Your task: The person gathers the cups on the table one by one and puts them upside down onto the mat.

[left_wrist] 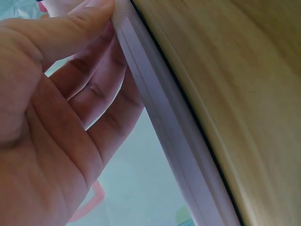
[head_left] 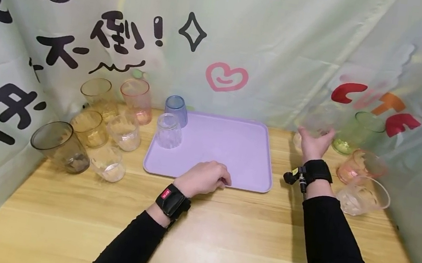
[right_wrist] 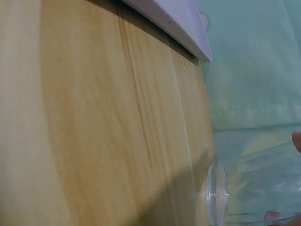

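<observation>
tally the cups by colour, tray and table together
Clear cups: 5
Yellow cups: 2
Pink or orange cups: 2
Blue cup: 1
Green cup: 1
Dark smoky cup: 1
Total: 12

Lilac tray (head_left: 228, 151); tan wood-grain table (head_left: 220, 239); blue cup (head_left: 177, 105); black sleeves (head_left: 339, 250); pale-green curtain (head_left: 286, 48), pink heart (head_left: 224, 81).

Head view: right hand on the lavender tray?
No, the right hand holds a clear tumbler to the right of the lavender tray.
</observation>
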Demonstrator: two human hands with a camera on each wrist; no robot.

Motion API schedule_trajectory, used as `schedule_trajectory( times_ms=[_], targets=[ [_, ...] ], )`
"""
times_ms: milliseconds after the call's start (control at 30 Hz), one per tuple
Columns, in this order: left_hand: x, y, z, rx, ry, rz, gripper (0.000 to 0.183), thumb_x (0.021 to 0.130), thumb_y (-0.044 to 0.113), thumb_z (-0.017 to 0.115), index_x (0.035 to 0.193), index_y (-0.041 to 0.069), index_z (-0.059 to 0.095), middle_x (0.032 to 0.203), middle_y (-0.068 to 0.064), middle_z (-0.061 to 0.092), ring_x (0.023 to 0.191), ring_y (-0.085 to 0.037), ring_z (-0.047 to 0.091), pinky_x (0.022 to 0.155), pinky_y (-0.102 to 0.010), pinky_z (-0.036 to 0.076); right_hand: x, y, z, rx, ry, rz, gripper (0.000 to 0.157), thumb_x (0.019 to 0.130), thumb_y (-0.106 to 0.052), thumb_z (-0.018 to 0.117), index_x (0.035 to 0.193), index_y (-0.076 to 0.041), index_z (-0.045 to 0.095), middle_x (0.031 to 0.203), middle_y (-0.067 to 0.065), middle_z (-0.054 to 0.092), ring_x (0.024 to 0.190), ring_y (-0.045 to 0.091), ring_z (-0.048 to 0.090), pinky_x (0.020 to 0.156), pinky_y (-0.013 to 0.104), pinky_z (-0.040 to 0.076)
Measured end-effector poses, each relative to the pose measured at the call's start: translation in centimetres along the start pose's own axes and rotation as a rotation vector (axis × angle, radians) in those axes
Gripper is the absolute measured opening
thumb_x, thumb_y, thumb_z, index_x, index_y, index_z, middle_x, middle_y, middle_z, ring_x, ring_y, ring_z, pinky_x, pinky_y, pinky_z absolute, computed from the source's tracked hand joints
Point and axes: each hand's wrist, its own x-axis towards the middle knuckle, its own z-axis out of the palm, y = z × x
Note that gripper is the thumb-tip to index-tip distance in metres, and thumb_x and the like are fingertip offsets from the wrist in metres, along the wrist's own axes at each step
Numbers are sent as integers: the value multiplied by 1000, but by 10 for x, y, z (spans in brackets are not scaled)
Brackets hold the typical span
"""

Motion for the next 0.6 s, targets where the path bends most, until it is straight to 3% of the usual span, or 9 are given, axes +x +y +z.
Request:
schedule_trajectory(
  times_ms=[200,367,600],
  targets=[
    [-1,0,-1,-5,-16,-15,17,86,14,69,99,23,74,98,13,66,97,-7,61,86,-25,49,-7,-2,-3,-38,-9,1,92,78,-35,76,146,-17,16,147,6,24,132,17,26,107,31,29],
    [-2,0,-3,-13,-21,-26,19,86,11,68,100,23,74,98,12,66,97,-8,61,87,-26,49,-16,-6,-8,-15,-51,4,94,78,-38,75,147,-19,13,150,5,21,136,15,24,107,30,30],
    [-2,1,-4,-5,-8,-23,14,86,13,69,95,21,74,95,11,66,93,-7,61,83,-26,50,-38,-16,-14,120,-79,-44,80,76,-34,78,131,-15,24,121,0,28,116,15,30,93,29,36]
  ],
)
